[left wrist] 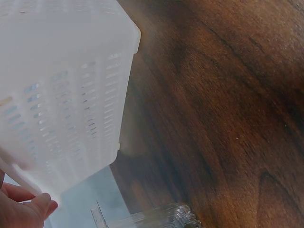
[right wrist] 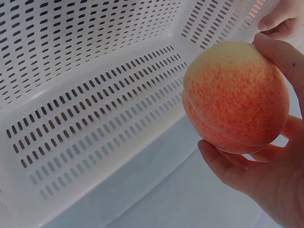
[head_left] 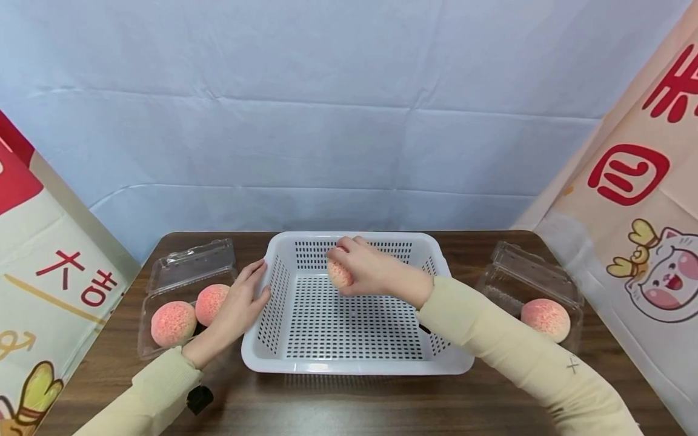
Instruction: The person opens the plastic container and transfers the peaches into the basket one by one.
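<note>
My right hand (head_left: 366, 267) grips a pink and cream peach (head_left: 339, 275) above the inside of a white perforated basket (head_left: 357, 367). In the right wrist view the thumb and fingers of the right hand (right wrist: 278, 175) curl round the peach (right wrist: 237, 97), with the basket's slotted wall (right wrist: 95, 109) beside it. My left hand (head_left: 238, 307) lies at the basket's left rim, its fingertips touching the edge. In the left wrist view the left hand (left wrist: 26, 209) is at the rim of the basket (left wrist: 71, 109), thumb against it.
Left of the basket, an open clear plastic box (head_left: 191, 266) holds two peaches (head_left: 173, 324). Another open clear box (head_left: 537, 272) on the right holds one peach (head_left: 545, 319). All stand on a dark wooden table (head_left: 305, 406), with a pale cloth (head_left: 327, 145) behind.
</note>
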`<state>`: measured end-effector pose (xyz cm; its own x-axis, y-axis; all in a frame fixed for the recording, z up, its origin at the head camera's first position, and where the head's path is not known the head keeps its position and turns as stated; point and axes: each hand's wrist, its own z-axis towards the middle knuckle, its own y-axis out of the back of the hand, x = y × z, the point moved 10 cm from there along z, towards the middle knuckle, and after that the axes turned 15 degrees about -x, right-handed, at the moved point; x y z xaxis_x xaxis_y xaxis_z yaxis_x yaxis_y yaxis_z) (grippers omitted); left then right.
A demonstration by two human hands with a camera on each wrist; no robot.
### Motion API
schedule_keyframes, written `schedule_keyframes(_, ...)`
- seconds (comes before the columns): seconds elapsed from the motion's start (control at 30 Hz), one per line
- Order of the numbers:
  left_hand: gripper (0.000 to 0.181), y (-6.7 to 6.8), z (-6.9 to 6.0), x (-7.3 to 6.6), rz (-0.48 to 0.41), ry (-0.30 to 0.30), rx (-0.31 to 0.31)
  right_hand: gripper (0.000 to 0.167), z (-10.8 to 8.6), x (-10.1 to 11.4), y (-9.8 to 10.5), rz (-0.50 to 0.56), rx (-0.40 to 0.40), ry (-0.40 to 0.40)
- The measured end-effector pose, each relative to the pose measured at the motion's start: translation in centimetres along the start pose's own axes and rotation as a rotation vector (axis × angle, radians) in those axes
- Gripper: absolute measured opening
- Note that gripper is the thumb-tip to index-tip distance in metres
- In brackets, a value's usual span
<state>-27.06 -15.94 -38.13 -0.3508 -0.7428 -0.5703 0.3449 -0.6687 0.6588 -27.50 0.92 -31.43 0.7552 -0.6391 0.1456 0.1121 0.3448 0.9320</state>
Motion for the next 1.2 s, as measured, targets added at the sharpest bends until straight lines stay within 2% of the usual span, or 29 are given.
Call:
schedule_keyframes(0.2, 0.052, 0.0, 0.0, 0.0, -0.002, 0.012, 0.007, 0.056, 0.2, 0.2, -0.5, 0.002, 0.0, 0.004)
schedule_keyframes(0.5, 0.052, 0.0, 0.0, -0.1, -0.005, 0.008, 0.003, 0.058, 0.5, -0.1, -1.6, -0.015, 0.055, -0.036)
schedule_keyframes(0.8, 0.051, 0.1, 0.1, -0.2, 0.007, 0.001, 0.0, 0.06, 0.7, 0.1, -2.4, -0.009, 0.056, -0.032)
schedule_keyframes(1.2, 0.05, 0.2, 0.0, -0.2, 0.003, 0.002, -0.006, 0.062, 0.9, 0.0, -4.0, -0.002, 0.097, -0.057)
